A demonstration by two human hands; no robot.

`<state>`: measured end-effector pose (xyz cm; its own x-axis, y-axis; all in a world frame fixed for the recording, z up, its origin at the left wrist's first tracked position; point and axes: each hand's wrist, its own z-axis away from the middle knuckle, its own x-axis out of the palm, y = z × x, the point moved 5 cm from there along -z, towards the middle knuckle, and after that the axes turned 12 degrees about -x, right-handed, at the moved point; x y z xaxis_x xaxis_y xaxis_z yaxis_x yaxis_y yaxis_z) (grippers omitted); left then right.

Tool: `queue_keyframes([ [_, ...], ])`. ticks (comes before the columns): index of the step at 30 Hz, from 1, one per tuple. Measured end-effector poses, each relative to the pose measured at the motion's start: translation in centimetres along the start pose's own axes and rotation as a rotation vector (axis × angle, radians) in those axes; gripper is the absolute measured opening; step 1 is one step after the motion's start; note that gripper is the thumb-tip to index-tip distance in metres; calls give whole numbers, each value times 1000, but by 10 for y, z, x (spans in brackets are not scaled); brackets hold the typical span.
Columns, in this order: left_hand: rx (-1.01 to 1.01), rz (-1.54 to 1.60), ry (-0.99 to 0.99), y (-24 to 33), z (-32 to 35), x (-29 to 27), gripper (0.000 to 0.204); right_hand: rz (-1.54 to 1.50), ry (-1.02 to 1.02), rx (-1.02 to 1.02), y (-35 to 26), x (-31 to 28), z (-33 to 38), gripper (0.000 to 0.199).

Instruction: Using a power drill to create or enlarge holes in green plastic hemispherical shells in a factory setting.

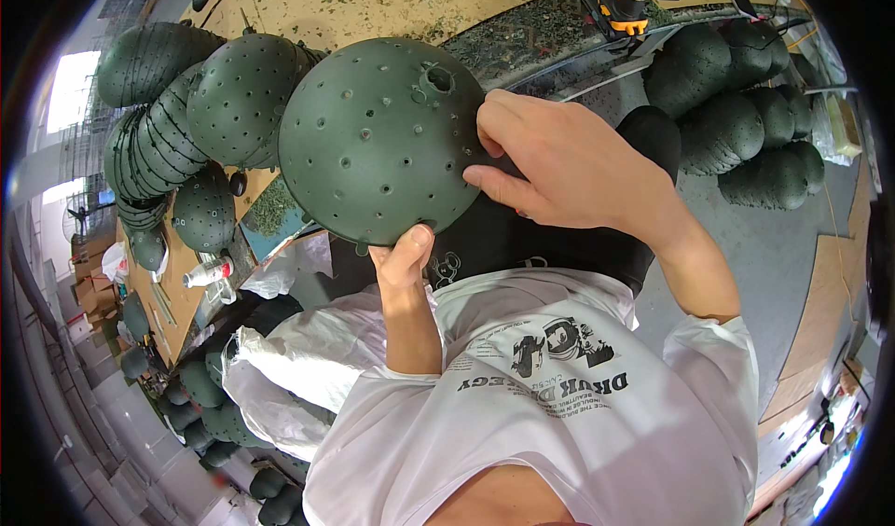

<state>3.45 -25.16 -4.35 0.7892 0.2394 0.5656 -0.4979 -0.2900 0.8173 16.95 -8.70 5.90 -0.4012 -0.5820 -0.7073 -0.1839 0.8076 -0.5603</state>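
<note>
A dark green, rounded plastic shell (350, 186) is held up in front of me, dotted with small holes. One larger, rough-edged hole (437, 79) sits near its upper right. My left hand (403, 257) grips the shell's lower edge, thumb on the outer face and the other fingers mostly hidden behind. At the right side, my right hand (555, 162) is closed, its thumb tip and bent forefinger against the shell's edge. Something dark shows between that thumb and forefinger, too hidden to name.
Stacked green perforated shells (244, 97) stand left on the workbench (373, 8), which is strewn with green shavings. A yellow-and-black cordless drill (623, 4) rests at the far right. Nested green shells (722, 125) lie to the right. A bottle (208, 271) lies at left.
</note>
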Motion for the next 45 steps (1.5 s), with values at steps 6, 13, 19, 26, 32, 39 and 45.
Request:
queue_keyframes([
  [6, -21, -126, 92, 2, 9, -3, 59, 276, -143, -57, -14, -5, -3, 29],
  [13, -32, -426, 258, 25, 10, 13, 29, 287, -216, -187, -16, -4, -11, 11],
  [19, 59, -639, 235, 31, 7, 32, 13, 182, -319, -77, -15, -5, -14, 7],
  [26, 111, -893, 170, 37, 1, 41, 14, -18, -312, 195, 3, -6, -18, 11],
  [32, 331, -1459, 44, 29, 2, 46, 24, -191, -257, 305, 17, -3, -13, 20],
  [39, 363, -1735, 9, 30, -4, 54, 27, -244, 31, 316, 14, -8, -15, 15],
  [45, 316, -1291, 97, 39, -11, 60, 23, -301, 94, 335, 24, 2, -14, 18],
])
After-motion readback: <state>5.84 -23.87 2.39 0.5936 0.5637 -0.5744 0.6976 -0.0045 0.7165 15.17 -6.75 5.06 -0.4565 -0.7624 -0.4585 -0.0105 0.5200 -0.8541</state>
